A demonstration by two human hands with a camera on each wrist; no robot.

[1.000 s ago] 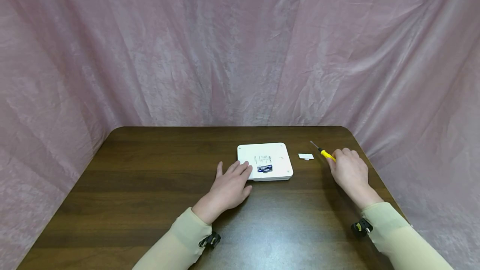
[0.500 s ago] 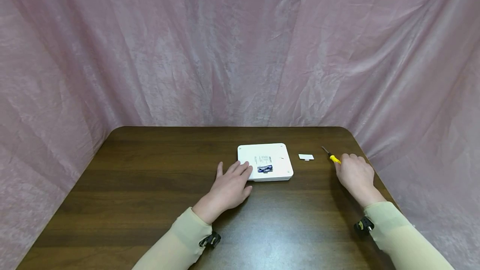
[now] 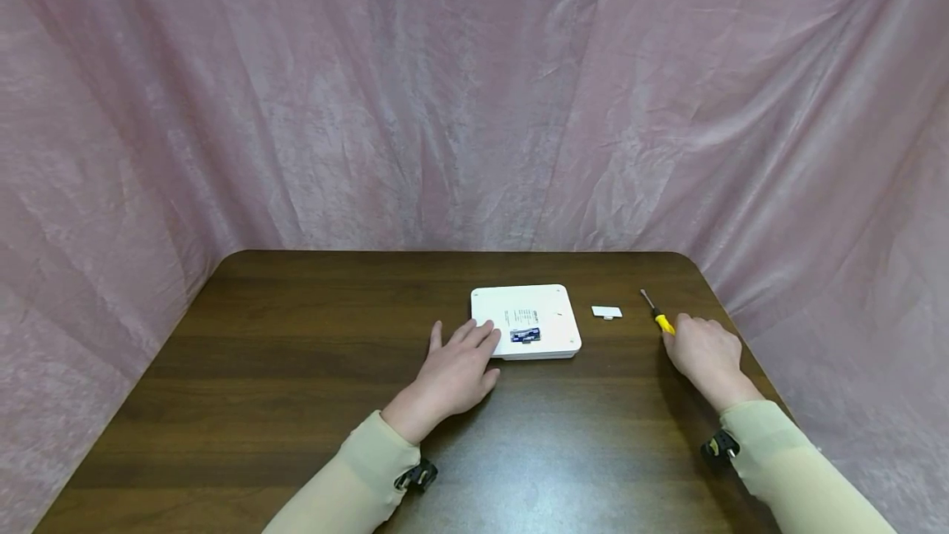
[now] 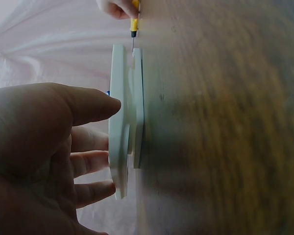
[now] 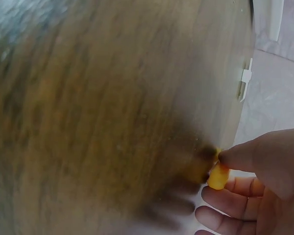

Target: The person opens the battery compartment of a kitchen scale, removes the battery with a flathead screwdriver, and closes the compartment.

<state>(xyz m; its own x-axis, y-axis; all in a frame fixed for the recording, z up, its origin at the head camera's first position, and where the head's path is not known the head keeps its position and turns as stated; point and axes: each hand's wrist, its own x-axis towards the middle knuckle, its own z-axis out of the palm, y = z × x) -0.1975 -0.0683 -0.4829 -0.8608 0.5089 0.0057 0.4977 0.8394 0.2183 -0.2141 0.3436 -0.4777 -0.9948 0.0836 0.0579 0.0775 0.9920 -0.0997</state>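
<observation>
A flat white kitchen scale (image 3: 552,316) lies underside up on the table, with batteries (image 3: 525,335) showing in its uncovered compartment. My left hand (image 3: 452,369) rests its outstretched fingertips on the scale's near left corner. From the left wrist view, the thumb lies along the near side of the scale (image 4: 118,122). Over at the right, my right hand (image 3: 700,353) pinches a yellow screwdriver (image 3: 662,322) by the handle, its blade pointing away and slightly left. Thumb and index finger close on the yellow handle (image 5: 218,177) in the right wrist view.
Between scale and screwdriver lies a small white battery cover (image 3: 606,311) with a tab on its near edge. The dark wooden table (image 3: 296,353) has rounded far corners. A pink curtain (image 3: 445,105) hangs behind it and along both sides.
My right hand has shifted right and a little nearer with the screwdriver, now lowered close to the table. The left hand still rests on the scale.
</observation>
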